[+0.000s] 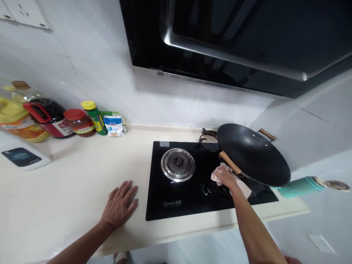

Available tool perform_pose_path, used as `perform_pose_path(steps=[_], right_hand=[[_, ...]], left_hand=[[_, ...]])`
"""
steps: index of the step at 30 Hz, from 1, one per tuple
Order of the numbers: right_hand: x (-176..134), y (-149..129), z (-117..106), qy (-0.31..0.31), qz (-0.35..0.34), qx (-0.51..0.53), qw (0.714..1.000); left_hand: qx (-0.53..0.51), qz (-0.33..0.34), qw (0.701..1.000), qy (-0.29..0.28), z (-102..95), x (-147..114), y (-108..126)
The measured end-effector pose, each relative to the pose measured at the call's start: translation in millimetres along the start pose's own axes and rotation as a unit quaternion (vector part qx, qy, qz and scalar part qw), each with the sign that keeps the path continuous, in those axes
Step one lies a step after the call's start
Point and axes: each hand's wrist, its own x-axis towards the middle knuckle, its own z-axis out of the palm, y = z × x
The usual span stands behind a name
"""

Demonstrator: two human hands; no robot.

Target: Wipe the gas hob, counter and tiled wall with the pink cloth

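Counter (77, 183), left end to back edge: white bottle (44, 159), oil jug (18, 123), dark sauce bottle (60, 126), red-lidded jar (82, 124), green shaker (97, 119), packet (113, 126). Left hand (119, 205): lay flat near the front edge, fingers slightly spread. Cooktop (189, 198): burner (178, 165) occupied its left half. Pale cloth (243, 187): right of the cooktop's middle, gripped by the right hand (227, 178), fingers curled. Black wok (251, 154): crowded the cooktop's back right corner, its wooden handle (230, 162) obstructing just beside the hand.

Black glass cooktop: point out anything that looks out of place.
A black ring-shaped pan support appears beside the round black wok, while the round silver burner stands bare; such supports usually sit over burners.
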Motion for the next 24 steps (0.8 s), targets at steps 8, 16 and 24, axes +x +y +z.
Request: perform_pose_path(steps=[8,16,24], right_hand=[[-30.2,-89.9,22.8,-0.033,-0.097,0.017,0.995],[-136.5,-151.3,58.6,0.02,-0.177,0.074,0.981],[-232.4,-96.6,40.9,-0.168,-0.119,0.315,0.926]], left_hand=[[0.003,0.002,1.0,0.007,-1.7,1.2,0.7],[0.018,0.006,1.0,0.005,-3.7,4.2,-0.1],[0.013,0.005,1.0,0.0,-6.4,5.6,1.9]])
